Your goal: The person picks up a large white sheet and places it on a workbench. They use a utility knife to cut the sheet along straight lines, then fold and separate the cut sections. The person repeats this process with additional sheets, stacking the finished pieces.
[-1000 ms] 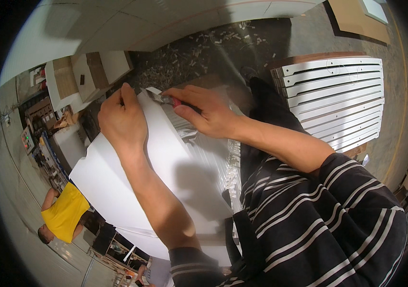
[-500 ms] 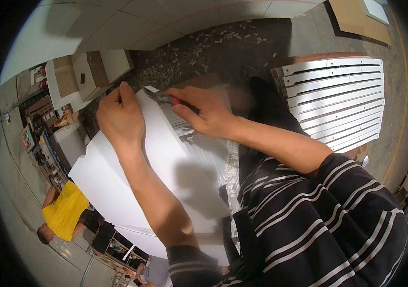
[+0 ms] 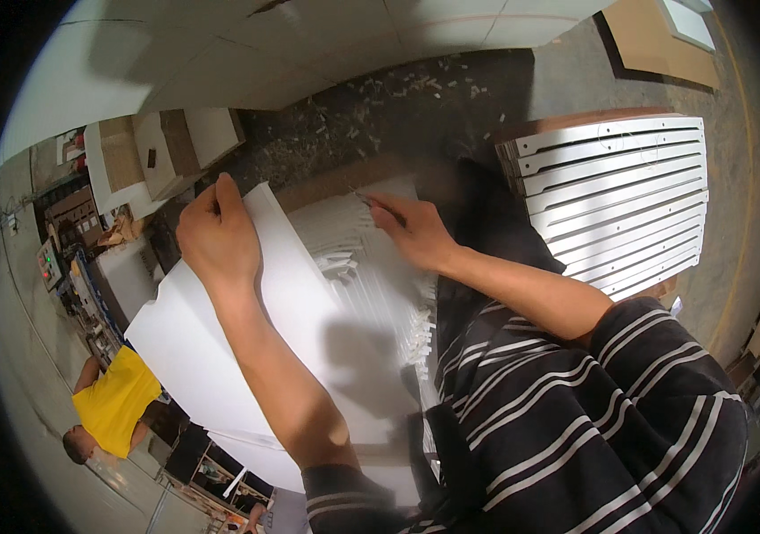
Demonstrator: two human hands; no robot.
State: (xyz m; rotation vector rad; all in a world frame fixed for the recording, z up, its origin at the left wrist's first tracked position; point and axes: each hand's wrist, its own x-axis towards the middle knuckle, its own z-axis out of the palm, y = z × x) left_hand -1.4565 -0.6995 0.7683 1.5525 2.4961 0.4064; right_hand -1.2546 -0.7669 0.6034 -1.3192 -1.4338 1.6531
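Note:
My left hand (image 3: 219, 236) is closed at the far left corner of a large white sheet (image 3: 282, 267), its fingers curled and mostly hidden from view. The sheet lies on a stack of similar white pieces. To the right, my right hand (image 3: 414, 233) grips a small metal tool that looks like pliers (image 3: 364, 198); only its thin tip shows past the fingers. That tip is apart from the sheet, above the stack's uneven, layered edge (image 3: 357, 245), where narrow white strips stick out.
White slotted panels (image 3: 620, 200) are stacked at the right. White scraps (image 3: 398, 84) litter the floor beyond. Boxes (image 3: 166, 156) stand at the far left. A person in a yellow top (image 3: 117, 400) is at the lower left. A pale panelled surface (image 3: 308, 44) spans the far side.
My right hand has drawn the tool away from the sheet's far corner, to the right and slightly nearer. The small white piece by the tool no longer shows there. My left hand stays nearly in place.

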